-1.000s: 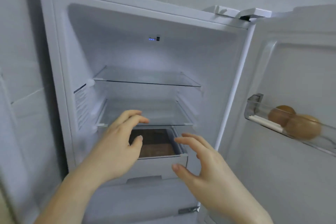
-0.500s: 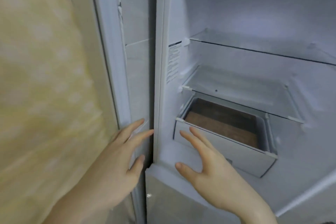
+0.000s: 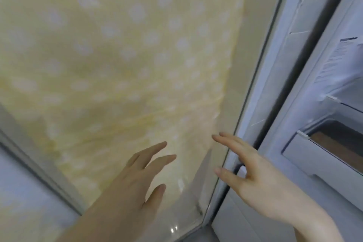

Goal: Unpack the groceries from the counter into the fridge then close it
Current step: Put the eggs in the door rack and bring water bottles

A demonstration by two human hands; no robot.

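**Both hands empty beside the open fridge, no groceries in sight**

While the fridge (image 3: 306, 104) fills the right side of the head view with its compartment open, your two hands hover low in front of you, holding nothing. Your left hand (image 3: 135, 182) is spread wide with straight fingers, well to the left of the fridge, in front of a yellow curtain (image 3: 117, 55) dotted with pale spots. Your right hand (image 3: 255, 175) is also open, fingers loosely fanned, just beside the fridge's left edge; whether it touches the frame cannot be told.

Inside the fridge, low and to the right, a drawer (image 3: 322, 161) sits pulled partly out, with a brown interior showing. The view is blurred.

The counter and the groceries lie outside the view, so where they stand relative to the fridge cannot be told, nor what they are. Judging from the task alone, expect mixed handling: take soft or fragile items with a gentle, wide grip from underneath, and stiff packages around their sides. The fridge door is also out of view; it will likely swing shut with a light push on its outer edge.
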